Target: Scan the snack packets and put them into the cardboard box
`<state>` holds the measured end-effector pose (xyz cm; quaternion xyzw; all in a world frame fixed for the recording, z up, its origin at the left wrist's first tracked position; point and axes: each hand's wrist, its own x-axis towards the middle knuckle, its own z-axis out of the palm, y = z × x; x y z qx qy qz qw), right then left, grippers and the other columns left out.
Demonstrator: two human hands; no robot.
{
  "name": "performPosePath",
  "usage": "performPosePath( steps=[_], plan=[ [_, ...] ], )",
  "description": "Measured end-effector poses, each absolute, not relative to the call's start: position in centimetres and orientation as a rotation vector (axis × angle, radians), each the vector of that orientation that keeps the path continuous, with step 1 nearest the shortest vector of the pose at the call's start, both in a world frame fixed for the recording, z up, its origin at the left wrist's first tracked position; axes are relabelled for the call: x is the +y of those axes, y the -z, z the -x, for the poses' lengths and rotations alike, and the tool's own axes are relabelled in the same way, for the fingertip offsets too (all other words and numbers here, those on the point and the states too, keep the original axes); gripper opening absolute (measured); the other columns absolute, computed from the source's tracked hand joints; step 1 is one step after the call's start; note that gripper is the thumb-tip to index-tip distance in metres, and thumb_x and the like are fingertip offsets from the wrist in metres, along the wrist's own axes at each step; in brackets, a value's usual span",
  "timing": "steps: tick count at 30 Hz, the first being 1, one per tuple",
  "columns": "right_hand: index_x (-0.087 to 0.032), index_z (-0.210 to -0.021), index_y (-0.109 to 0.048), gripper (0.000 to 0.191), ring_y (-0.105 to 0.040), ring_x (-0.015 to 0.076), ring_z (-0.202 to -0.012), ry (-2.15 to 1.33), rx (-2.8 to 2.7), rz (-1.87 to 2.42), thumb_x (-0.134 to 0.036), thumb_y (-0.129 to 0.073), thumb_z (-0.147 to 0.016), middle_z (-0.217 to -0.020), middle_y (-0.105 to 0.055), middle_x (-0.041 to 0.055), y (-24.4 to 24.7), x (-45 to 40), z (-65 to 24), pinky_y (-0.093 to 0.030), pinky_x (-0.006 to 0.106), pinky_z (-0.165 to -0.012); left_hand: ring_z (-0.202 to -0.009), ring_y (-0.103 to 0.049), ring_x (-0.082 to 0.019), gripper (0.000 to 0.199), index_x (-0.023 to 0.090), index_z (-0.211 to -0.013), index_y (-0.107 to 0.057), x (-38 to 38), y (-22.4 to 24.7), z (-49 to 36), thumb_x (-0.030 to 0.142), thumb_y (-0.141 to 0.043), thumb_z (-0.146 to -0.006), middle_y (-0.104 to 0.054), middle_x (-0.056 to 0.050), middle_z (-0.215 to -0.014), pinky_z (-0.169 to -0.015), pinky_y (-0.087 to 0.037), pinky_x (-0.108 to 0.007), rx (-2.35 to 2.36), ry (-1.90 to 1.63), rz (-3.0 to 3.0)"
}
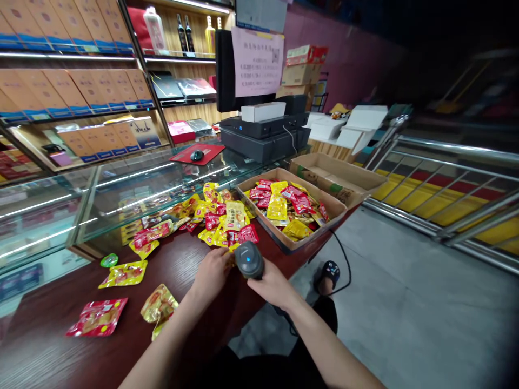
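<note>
My right hand [271, 287] is shut around a grey handheld barcode scanner [248, 260], whose head points down and to the left. My left hand [212, 272] sits right next to the scanner, its fingertips partly hidden at the edge of a heap of red and yellow snack packets [219, 227]. I cannot tell whether those fingers pinch a packet. A cardboard box [320, 229] full of similar packets [284, 202] stands just beyond the scanner. Several loose packets, including a red one [97, 317] and a gold one [159, 305], lie on the dark wooden counter [52, 346] to the left.
A glass display case [133, 189] runs along the counter's far side, with a red mat and computer mouse [197, 155] on top. Beyond stand a black till unit [263, 132] and a flattened-open cardboard box [336, 178]. A cable hangs off the counter's right edge above the grey floor.
</note>
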<state>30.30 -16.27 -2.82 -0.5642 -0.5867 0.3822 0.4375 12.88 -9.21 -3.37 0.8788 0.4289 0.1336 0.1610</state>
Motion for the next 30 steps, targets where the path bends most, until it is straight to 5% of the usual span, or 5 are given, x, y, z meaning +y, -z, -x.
performPosePath(
  steps=[8, 14, 22, 30],
  plan=[
    [-0.017, -0.096, -0.069, 0.033, -0.062, 0.0199, -0.092, -1.36, -1.253, 1.21, -0.013, -0.059, -0.065, -0.094, -0.07, 0.0017, 1.5, -14.6, -28.7, -0.045, 0.035, -0.089, -0.112, -0.051, -0.023, 0.042, 0.022, -0.117, -0.061, -9.4, 2.4, -9.9, 0.009, -0.048, -0.08, -0.056, -0.01, -0.123, -0.094, -0.04, -0.034, 1.417, -0.5, -2.473],
    [-0.017, -0.083, -0.069, 0.024, -0.064, 0.0198, -0.089, -1.463, -0.711, 1.262, -0.015, -0.067, -0.059, -0.088, -0.071, 0.0041, 2.8, -14.2, -29.6, -0.048, 0.034, -0.086, -0.08, -0.061, -0.021, 0.029, 0.018, -0.101, -0.069, -10.6, 1.6, -10.8, 0.032, -0.049, -0.085, -0.065, -0.01, -0.095, -0.077, -0.045, -0.031, 1.465, -0.517, -2.297],
    [-0.014, -0.082, -0.068, 0.025, -0.068, 0.0192, -0.084, -1.697, -0.492, 1.032, -0.011, -0.067, -0.058, -0.092, -0.071, 0.0094, 3.1, -14.8, -29.3, -0.055, 0.031, -0.074, -0.088, -0.062, -0.024, 0.046, 0.015, -0.107, -0.066, -10.8, 3.2, -11.9, 0.047, -0.063, -0.074, -0.064, -0.014, -0.102, -0.079, -0.045, -0.033, 1.378, -0.544, -2.154],
    [-0.017, -0.093, -0.069, 0.034, -0.063, 0.0224, -0.102, -1.532, -0.836, 1.022, -0.013, -0.065, -0.059, -0.098, -0.071, 0.0062, 2.3, -15.5, -30.2, -0.047, 0.037, -0.091, -0.08, -0.065, -0.019, 0.029, 0.017, -0.093, -0.063, -9.8, 2.4, -13.0, 0.017, -0.067, -0.065, -0.069, -0.007, -0.093, -0.072, -0.05, -0.029, 1.12, -0.631, -1.549]
  ],
)
